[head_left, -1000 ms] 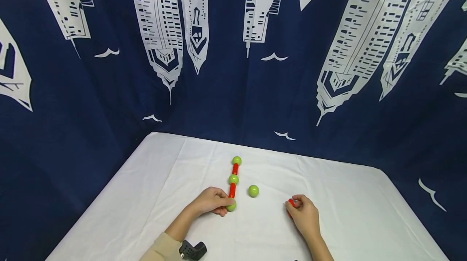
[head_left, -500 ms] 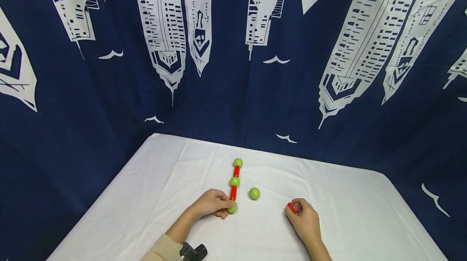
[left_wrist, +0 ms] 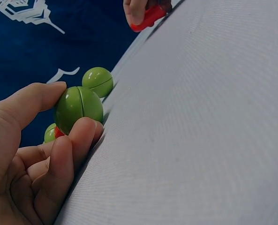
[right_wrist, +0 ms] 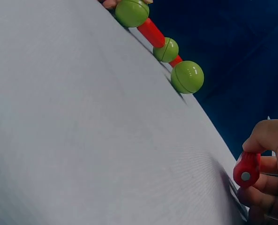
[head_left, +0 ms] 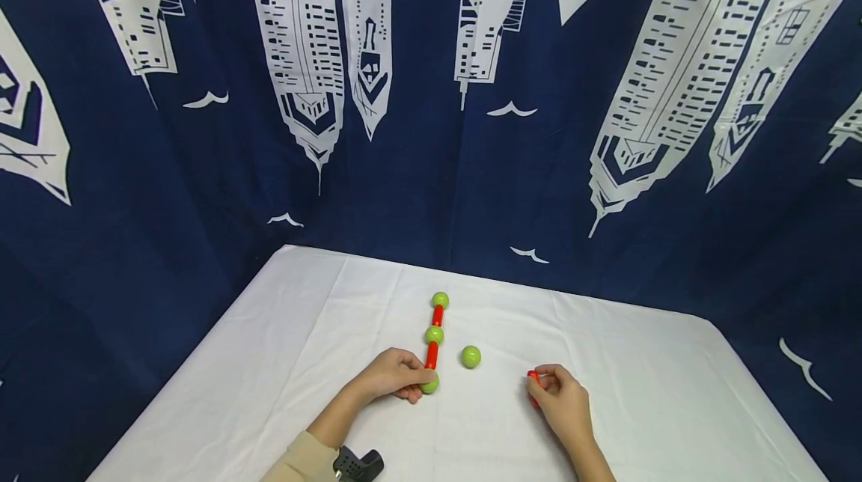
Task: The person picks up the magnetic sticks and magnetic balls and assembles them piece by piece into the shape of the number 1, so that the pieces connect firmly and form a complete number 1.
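My left hand (head_left: 393,375) pinches the near green ball (left_wrist: 78,110) of a straight chain between thumb and fingers. In that chain, two red rods (head_left: 432,355) alternate with green balls, running away from me to a far ball (head_left: 441,300) by way of a middle ball (head_left: 434,334). Off to the right, my right hand (head_left: 564,398) holds another red rod (right_wrist: 246,169) between thumb and fingers, close over the table. A round silvery tip shows at this rod's end in the right wrist view. Between the hands lies a loose green ball (head_left: 471,356), apart from the chain.
A white cloth (head_left: 323,317) covers the table, with light creases. Behind its far edge hangs a dark blue curtain (head_left: 417,190) printed with white buildings and birds. A black device (head_left: 359,465) sits at my left wrist, beside a beige sleeve (head_left: 303,459).
The red rod has turned a little within my right hand's fingers. My left hand keeps its hold on the near ball, and the chain and loose ball stay put. The head view has shifted slightly.
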`<state>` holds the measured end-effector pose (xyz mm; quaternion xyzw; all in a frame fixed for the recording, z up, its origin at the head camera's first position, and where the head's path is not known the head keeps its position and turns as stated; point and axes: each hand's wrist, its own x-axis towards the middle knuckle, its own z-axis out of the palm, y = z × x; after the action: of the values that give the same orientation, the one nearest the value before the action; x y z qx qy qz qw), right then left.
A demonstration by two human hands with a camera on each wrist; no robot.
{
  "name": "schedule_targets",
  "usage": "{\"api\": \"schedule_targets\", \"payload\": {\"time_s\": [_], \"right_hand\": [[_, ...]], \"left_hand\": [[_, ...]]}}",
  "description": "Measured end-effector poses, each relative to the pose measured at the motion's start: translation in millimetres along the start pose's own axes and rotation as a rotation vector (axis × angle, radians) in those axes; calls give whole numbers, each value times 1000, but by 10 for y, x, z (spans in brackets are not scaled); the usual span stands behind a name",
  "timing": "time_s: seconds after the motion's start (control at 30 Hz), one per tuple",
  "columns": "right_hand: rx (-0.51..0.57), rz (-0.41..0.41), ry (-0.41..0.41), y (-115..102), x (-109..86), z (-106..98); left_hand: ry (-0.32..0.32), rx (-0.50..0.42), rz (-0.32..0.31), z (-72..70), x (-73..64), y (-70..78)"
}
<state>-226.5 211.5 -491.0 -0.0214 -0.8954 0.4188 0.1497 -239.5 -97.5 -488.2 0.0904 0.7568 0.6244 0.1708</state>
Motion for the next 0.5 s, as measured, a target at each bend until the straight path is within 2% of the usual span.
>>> {"api": "schedule_targets", "payload": {"time_s": [0.5], "right_hand": [[285, 227, -144, -154, 24, -17]], "left_hand": [[-3, 2, 0, -1, 1, 4]]}}
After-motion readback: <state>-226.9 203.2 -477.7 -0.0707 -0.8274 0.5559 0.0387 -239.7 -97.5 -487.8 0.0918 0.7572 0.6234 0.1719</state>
